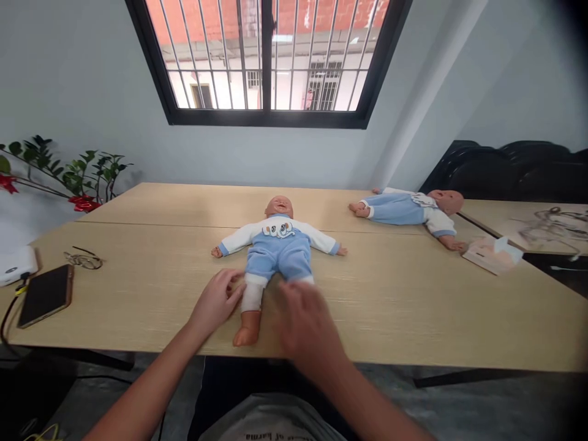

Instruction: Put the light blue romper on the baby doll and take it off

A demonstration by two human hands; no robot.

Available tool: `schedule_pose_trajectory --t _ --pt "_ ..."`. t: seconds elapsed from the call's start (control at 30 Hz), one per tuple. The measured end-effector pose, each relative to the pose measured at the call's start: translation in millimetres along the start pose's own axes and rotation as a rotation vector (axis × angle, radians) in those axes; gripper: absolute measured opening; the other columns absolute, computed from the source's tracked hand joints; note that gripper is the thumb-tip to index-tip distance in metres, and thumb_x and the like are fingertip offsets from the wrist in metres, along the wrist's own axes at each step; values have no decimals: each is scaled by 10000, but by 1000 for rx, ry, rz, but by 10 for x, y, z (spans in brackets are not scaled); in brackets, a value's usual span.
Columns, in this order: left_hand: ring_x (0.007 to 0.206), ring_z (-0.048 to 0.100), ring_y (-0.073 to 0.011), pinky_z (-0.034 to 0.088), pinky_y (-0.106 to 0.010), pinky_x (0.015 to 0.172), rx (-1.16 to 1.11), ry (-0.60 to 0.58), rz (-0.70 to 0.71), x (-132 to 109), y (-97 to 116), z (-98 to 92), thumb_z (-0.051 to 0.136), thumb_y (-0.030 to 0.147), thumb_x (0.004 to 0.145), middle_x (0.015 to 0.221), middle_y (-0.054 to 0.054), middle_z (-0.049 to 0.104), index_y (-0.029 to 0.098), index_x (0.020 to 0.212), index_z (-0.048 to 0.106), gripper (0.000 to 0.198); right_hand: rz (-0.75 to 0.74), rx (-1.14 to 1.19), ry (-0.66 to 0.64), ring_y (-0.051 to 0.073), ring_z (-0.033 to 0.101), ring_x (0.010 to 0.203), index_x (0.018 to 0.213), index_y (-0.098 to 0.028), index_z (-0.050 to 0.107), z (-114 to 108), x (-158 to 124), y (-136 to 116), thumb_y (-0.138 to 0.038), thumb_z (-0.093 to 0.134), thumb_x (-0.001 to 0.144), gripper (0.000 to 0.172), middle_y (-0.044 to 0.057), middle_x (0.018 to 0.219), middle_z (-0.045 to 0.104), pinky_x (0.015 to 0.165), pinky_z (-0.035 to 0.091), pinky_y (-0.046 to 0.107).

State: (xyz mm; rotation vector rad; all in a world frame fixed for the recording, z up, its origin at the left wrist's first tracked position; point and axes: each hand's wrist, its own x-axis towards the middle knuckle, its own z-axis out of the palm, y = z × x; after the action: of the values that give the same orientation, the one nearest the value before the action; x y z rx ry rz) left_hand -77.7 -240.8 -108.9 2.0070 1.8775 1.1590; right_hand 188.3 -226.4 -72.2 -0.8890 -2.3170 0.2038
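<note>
A baby doll [278,242] in a blue and white suit lies on its back in the middle of a wooden table [413,306], arms spread, feet toward me. My left hand [217,301] rests beside the doll's white-cuffed leg [250,309], fingers loosely curled and touching the cuff. My right hand [305,327] hovers over the doll's other leg and hides it; it is smeared by motion, so its fingers are unclear.
A second doll [408,209] in the same suit lies at the far right. A tissue pack [492,254] sits near it. A phone [45,294], glasses [85,260] and a white box [13,264] lie at the left, with a plant [73,177] behind.
</note>
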Motion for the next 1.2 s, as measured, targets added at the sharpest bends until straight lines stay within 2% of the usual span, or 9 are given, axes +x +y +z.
schedule_pose_trajectory --t 0.1,0.27,0.43,0.6,0.7,0.8,0.93,1.07,1.2 --pt "1043 669 -243 583 -399 892 69 -36 56 113 -129 97 540 355 1030 1155 -101 705 183 1197 671 273 -189 7 -209 322 605 1172 1285 -233 581 145 -98 -421 -281 798 862 478 133 1322 634 952 569 473" --pt "1016 667 -231 548 -396 940 298 -26 253 74 -60 88 461 255 1063 1074 -82 727 195 1064 706 252 -201 -101 -178 254 648 1099 1023 -196 634 435 -117 -461 -171 670 976 64 79 1179 685 820 598 376" --pt "990 681 -192 563 -341 914 268 -104 513 -270 40 -68 490 177 1044 1075 -64 737 223 1108 702 226 -159 -56 -151 249 647 1076 1053 -208 647 496 -151 -398 -201 748 935 155 61 1165 694 822 592 369" --pt "973 682 -193 565 -337 888 237 -156 473 -456 182 -231 504 170 1033 1052 -58 733 223 1076 693 201 -200 7 -127 238 657 976 1031 -213 656 194 -102 -403 -209 691 959 80 61 1063 706 804 562 371" --pt "1010 672 -214 559 -367 902 181 -116 435 -406 438 -260 533 219 1030 1094 -79 721 217 1124 677 172 -193 61 -22 217 653 952 1013 -215 674 -163 65 -24 -209 555 1026 120 80 1033 709 853 537 360" --pt "1039 667 -223 549 -392 950 130 -135 512 -370 790 -117 584 243 1006 1100 -69 720 239 1186 667 199 -144 -104 -21 242 652 950 1027 -215 712 -367 240 564 -211 572 1013 141 99 1043 713 830 527 378" --pt "1005 670 -239 567 -406 896 152 -234 495 -388 1118 289 690 253 949 1144 -68 711 240 1347 600 409 -199 -240 -93 232 653 956 1102 -219 724 -307 341 1037 -194 578 1016 171 99 1103 717 812 508 360" --pt "891 671 -238 563 -410 812 213 -196 428 -406 1137 615 722 206 931 1041 -36 716 259 1286 631 370 -350 -392 -46 213 614 822 1011 -199 727 -232 266 952 -164 537 1037 194 85 962 723 748 455 358" --pt "826 659 -236 549 -403 760 230 -167 415 -412 1082 713 712 174 932 964 -26 715 224 1153 665 231 -390 -345 -35 212 598 800 920 -191 688 -264 72 748 -163 523 1034 202 74 901 703 737 450 360"
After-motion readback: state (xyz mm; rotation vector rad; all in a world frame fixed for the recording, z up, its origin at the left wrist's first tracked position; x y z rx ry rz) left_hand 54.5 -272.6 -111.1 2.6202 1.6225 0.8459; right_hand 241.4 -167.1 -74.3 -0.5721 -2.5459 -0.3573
